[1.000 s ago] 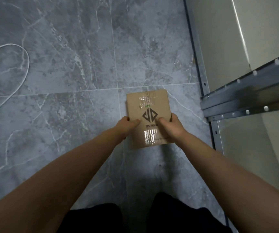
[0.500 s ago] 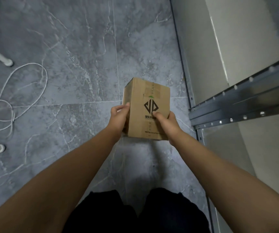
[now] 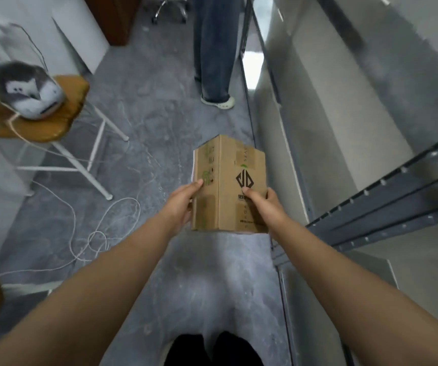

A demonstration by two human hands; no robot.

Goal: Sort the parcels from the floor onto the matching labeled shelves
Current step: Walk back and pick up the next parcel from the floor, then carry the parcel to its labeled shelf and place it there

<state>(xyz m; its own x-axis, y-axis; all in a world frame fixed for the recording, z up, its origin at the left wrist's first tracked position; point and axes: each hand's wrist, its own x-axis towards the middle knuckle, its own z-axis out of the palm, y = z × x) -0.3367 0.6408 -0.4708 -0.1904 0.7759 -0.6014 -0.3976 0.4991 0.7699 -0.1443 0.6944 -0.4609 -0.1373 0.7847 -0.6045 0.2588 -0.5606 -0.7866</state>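
While both my hands clamp it, the brown cardboard parcel box [image 3: 228, 186] with the black diamond logo hangs in the air in front of me, clear of the floor and just left of the grey metal shelf rack [image 3: 387, 202]. My left hand [image 3: 183, 204] grips the box's left face, thumb flat on it near the green print, the other fingers hidden behind. My right hand [image 3: 262, 204] grips the right edge, thumb pressed on the logo face just under the logo. The logo face points up at me and tape patches show on it.

Rack beams run along my right; I can't read any shelf labels, too blurred.

Under the box is grey marbled tile floor [image 3: 146, 122]. A loose white cord [image 3: 101, 233] loops on it to the left. Further left stands a wooden-seat stool with white metal legs [image 3: 62, 120], with a grey-and-white device [image 3: 28, 88] on the seat, blurred. Ahead, beside the rack, are another person's blue-jeaned legs [image 3: 214, 48] and a white shoe [image 3: 220, 103].
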